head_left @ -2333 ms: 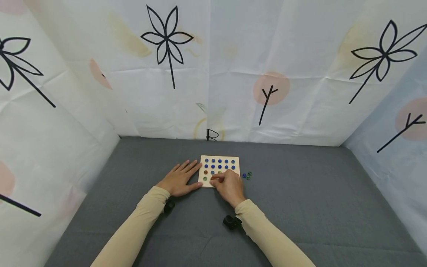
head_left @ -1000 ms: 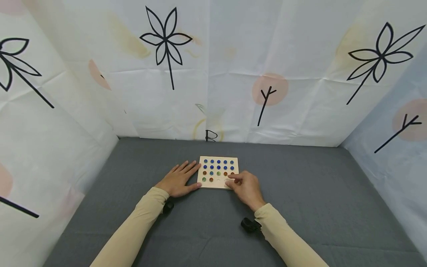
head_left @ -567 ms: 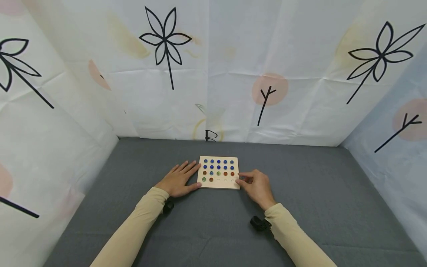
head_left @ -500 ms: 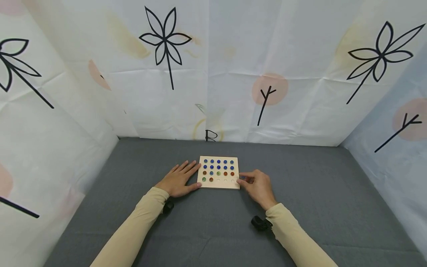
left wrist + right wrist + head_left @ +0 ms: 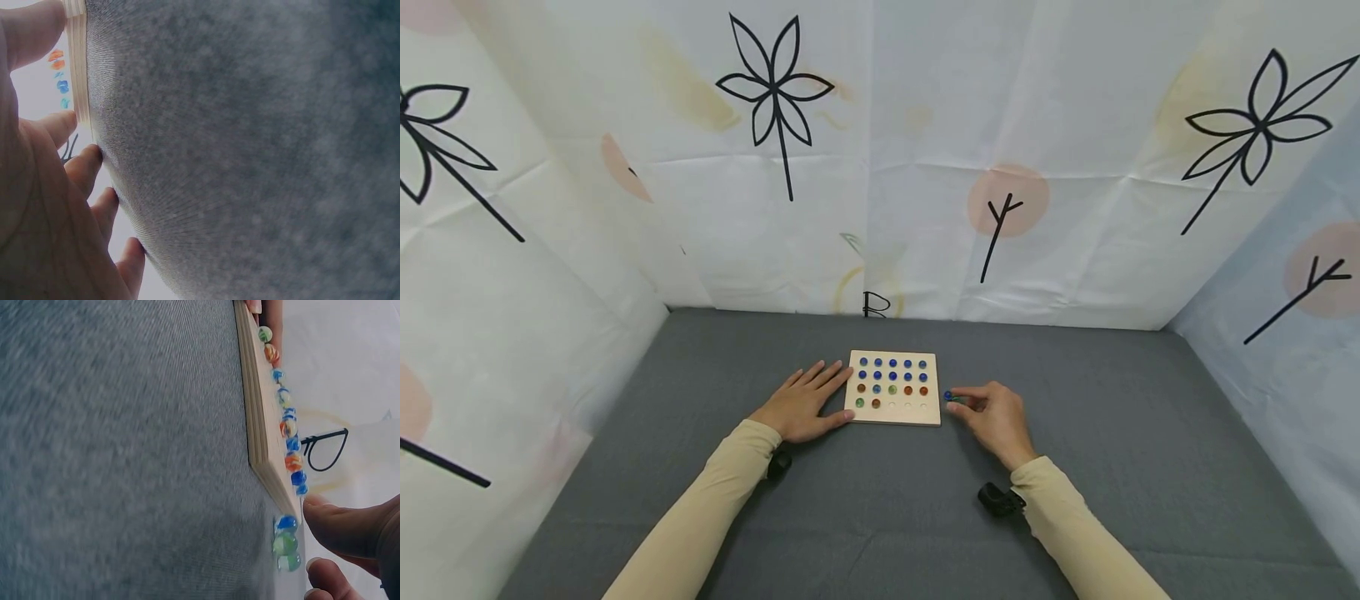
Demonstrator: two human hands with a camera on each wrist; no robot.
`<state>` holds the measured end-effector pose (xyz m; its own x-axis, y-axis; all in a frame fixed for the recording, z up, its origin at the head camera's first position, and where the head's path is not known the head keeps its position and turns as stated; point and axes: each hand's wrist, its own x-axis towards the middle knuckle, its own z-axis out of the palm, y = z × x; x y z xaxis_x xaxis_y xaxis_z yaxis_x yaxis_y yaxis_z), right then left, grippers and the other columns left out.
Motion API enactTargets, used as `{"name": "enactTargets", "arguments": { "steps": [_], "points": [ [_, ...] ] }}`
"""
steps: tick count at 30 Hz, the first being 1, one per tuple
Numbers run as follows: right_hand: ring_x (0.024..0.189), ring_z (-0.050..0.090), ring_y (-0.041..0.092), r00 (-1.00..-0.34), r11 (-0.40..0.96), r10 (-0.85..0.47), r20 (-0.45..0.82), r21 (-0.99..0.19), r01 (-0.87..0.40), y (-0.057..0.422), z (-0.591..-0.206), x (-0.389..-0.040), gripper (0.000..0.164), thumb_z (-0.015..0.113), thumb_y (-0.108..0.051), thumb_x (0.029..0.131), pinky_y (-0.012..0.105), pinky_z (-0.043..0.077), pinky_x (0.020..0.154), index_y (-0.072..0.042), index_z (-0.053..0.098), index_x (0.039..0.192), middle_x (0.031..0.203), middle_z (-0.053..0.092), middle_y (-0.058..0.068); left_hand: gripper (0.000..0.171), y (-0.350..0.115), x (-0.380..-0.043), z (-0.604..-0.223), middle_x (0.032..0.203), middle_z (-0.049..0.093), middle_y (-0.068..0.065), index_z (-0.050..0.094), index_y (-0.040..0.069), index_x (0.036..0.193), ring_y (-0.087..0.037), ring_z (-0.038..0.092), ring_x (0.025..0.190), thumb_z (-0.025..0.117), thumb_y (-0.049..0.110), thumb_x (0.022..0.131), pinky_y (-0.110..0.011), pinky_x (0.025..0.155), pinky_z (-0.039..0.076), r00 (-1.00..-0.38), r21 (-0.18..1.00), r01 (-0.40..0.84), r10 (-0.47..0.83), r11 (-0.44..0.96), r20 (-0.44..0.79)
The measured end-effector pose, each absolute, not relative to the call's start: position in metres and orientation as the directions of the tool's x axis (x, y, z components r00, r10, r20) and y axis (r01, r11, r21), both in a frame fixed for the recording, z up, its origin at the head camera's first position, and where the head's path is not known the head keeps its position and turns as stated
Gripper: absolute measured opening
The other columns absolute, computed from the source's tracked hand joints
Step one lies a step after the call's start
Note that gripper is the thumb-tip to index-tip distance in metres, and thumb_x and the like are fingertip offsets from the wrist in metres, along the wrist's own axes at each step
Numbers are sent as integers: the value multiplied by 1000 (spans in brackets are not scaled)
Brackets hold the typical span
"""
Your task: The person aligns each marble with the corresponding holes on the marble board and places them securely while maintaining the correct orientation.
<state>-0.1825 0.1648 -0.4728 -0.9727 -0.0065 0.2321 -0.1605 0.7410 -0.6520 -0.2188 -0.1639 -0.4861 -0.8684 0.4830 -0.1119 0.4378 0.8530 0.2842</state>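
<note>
A pale wooden board lies on the grey cloth, with glass marbles in its round hollows. Blue marbles fill the two back rows; orange, blue and green ones sit in the third. The front row has a green marble and an orange marble at its left, with bare hollows beside them. My left hand is spread flat, its thumb and forefinger touching the board's left edge. Right of the board, my right hand hovers by three loose marbles, one blue and two green, thumb and fingers apart from them.
Grey cloth covers the table. White printed sheets stand behind and at both sides. A black wrist camera hangs under the right wrist, and another under the left.
My right hand has moved right, off the board, to the loose marbles. The orange marble it was at earlier sits in the front row's second hollow. My left hand stays put.
</note>
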Motion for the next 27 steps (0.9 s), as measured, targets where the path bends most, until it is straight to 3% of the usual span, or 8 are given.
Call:
{"name": "enactTargets", "arguments": {
  "steps": [15,27],
  "points": [
    [56,51,14,-984,751,3,178,-650,-115,171,-478,-188,23,86,-17,83,31,38,53,-7,82,104,65,61,-2,78,-162,-217,-481,168,21,-8,22,19,164,-33,14,155,45,61,103,-55,124,11,-868,269,436,480,859,-126],
    [60,54,12,-989,768,8,145,-635,-87,168,-479,-190,20,87,-18,83,32,41,54,-8,83,101,68,68,-1,77,-161,-214,-476,166,25,-10,26,16,163,-36,17,154,48,58,103,-56,123,14,-867,282,437,483,854,-121]
  ]
}}
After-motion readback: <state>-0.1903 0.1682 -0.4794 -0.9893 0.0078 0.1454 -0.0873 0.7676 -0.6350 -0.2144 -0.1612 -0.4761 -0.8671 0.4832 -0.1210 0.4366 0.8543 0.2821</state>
